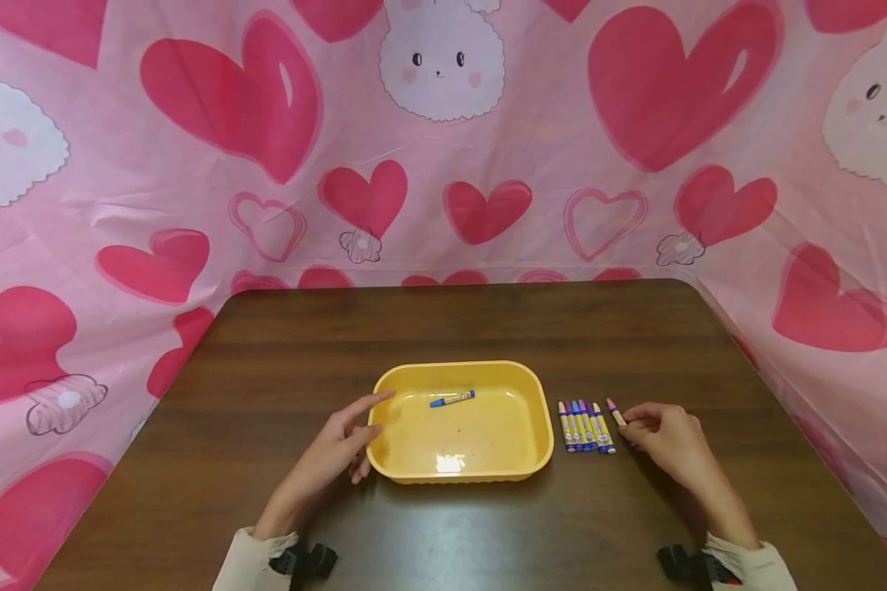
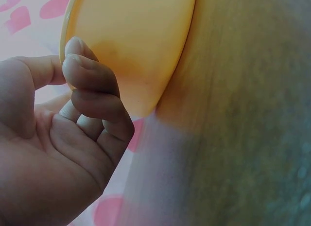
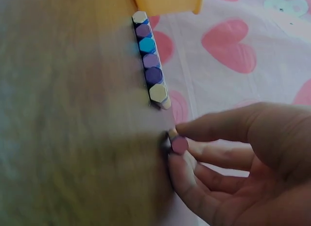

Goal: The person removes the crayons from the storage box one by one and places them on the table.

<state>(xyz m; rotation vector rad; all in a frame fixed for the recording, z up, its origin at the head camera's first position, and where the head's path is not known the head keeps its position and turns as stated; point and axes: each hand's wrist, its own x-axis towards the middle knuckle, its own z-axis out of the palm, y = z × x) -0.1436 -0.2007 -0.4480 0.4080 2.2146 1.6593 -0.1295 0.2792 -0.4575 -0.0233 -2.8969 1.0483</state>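
At the left end of the yellow tray, my left hand holds the rim; index finger and thumb reach over it while the other fingers curl low outside the wall. In the left wrist view, those curled fingers overlap the tray wall. My right hand pinches a pink-ended crayon between thumb and fingers, just right of a row of crayons. The right wrist view shows the held crayon's pink end close by the tabletop. A blue crayon lies inside the tray.
The crayons in the row lie side by side, their coloured ends facing away from me, close to the tray's right wall. All this stands on a dark wooden table. A pink heart-patterned cloth hangs behind and beside it.
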